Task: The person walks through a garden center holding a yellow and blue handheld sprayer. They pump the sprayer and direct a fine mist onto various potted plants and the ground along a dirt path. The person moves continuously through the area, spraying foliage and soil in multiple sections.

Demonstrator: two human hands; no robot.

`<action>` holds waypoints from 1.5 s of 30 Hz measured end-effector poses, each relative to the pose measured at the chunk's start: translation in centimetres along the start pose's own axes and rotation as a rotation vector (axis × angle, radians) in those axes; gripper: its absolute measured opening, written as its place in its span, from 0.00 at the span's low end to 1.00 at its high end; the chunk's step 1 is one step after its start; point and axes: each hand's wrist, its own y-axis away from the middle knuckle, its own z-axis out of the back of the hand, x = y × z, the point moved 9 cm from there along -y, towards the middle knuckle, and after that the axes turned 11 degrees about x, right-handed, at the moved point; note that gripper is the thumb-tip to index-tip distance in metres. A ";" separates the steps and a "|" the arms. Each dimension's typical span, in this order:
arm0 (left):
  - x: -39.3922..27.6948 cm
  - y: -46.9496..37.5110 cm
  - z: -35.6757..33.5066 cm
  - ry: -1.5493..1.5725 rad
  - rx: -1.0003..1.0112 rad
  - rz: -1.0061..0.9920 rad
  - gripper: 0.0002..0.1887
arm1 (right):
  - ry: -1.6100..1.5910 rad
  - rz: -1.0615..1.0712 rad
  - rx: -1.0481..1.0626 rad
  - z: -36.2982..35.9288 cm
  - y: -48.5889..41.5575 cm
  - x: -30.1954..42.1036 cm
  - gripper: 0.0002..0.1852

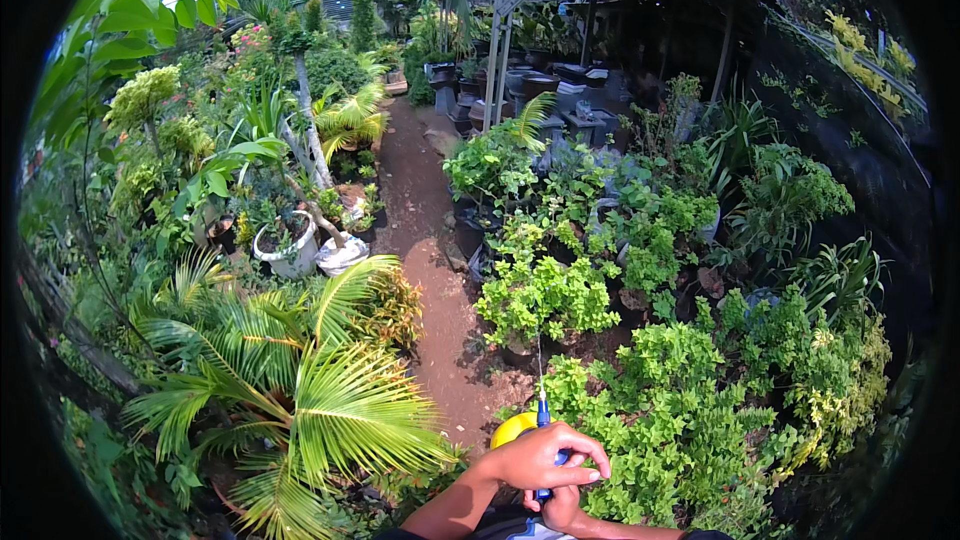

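A blue garden sprayer [544, 414] with a pale nozzle tip points away from me, and a thin jet of water [540, 360] leaves it towards the leafy bushes. My left hand [550, 457] is wrapped over the sprayer from above, its fingers reaching to the right. Lower down, my right hand [561, 510] grips the blue lower part, largely covered by the left. Beside the left wrist shows a rounded yellow thing [513, 429]; I cannot tell whether it belongs to the sprayer. The nearest bright green potted shrub [547, 296] stands ahead of the nozzle.
A dirt path [442, 330] runs away ahead. Palm fronds [360, 409] crowd its left side, with a white pot [289, 247] beyond. Dense green shrubs [675, 390] fill the right. Metal posts [498, 37] hold up a roofed shelter with dark pots [536, 86] under it.
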 end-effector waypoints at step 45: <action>25.1 0.3 51.9 0.382 -0.624 0.336 0.07 | -0.447 -0.356 0.097 8.0 -50.9 -5.0 0.24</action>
